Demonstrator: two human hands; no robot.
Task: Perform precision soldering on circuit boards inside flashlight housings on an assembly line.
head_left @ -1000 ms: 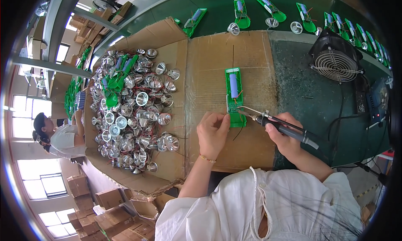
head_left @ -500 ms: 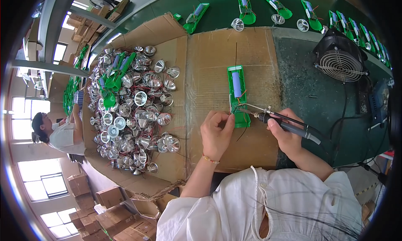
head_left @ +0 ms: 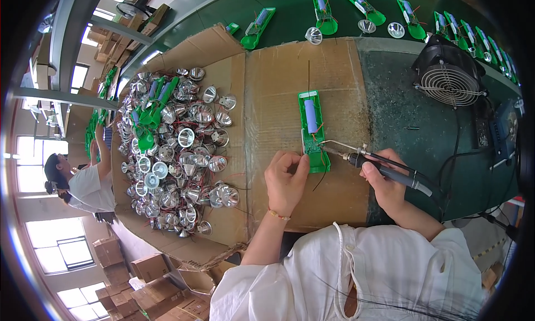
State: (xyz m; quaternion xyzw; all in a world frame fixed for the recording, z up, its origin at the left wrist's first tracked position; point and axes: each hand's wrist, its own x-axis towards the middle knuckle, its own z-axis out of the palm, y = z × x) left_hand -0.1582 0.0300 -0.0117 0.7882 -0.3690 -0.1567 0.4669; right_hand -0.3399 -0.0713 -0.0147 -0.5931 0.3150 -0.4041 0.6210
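A green plastic housing (head_left: 314, 132) with a blue cylindrical cell lies on a cardboard sheet (head_left: 278, 98). My left hand (head_left: 286, 179) pinches something small, perhaps a wire, at the housing's lower left edge. My right hand (head_left: 384, 181) grips a black soldering iron (head_left: 374, 164) whose metal tip touches the circuit board in the housing's lower part.
A heap of silver reflector cups (head_left: 178, 159) with green parts fills the cardboard tray on the left. A black fan (head_left: 450, 78) stands at the right. More green housings (head_left: 323, 9) line the far green belt. Another person (head_left: 83, 181) works at the far left.
My left hand has shifted slightly along the housing's lower edge while the iron's tip stays on the board. The view has moved a little.
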